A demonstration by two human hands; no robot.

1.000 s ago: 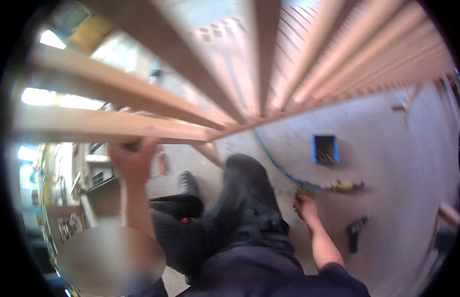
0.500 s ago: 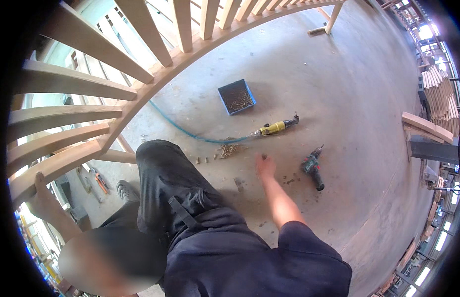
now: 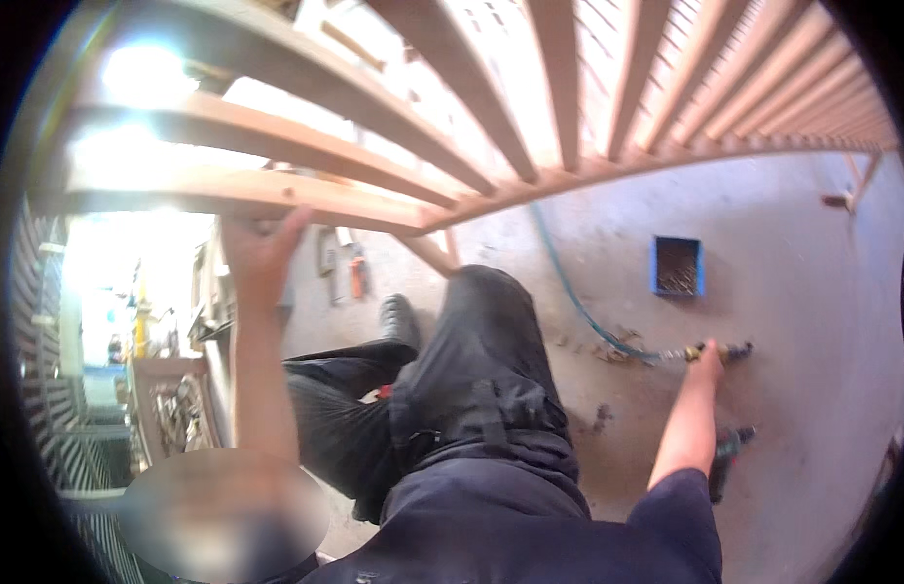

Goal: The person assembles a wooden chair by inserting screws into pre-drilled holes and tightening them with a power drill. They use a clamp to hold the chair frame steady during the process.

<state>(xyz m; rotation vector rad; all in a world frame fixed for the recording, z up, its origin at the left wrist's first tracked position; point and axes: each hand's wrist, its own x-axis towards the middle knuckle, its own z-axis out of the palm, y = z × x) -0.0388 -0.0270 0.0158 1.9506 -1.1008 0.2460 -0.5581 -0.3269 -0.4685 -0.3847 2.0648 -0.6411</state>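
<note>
Right hand (image 3: 706,364) is touching the tool (image 3: 736,351), right of the frame; blur is hiding whether the fingers are gripping it, so I can't tell! The hose (image 3: 570,293) is running from it toward the upper middle, presumably feeding it. Over at upper left, the left hand (image 3: 260,255) is clasping a slat (image 3: 354,206), probably steadying it. Drill (image 3: 726,462) is lying lower right, box (image 3: 702,268) is sitting upper right, both seemingly for easy reach.
</note>
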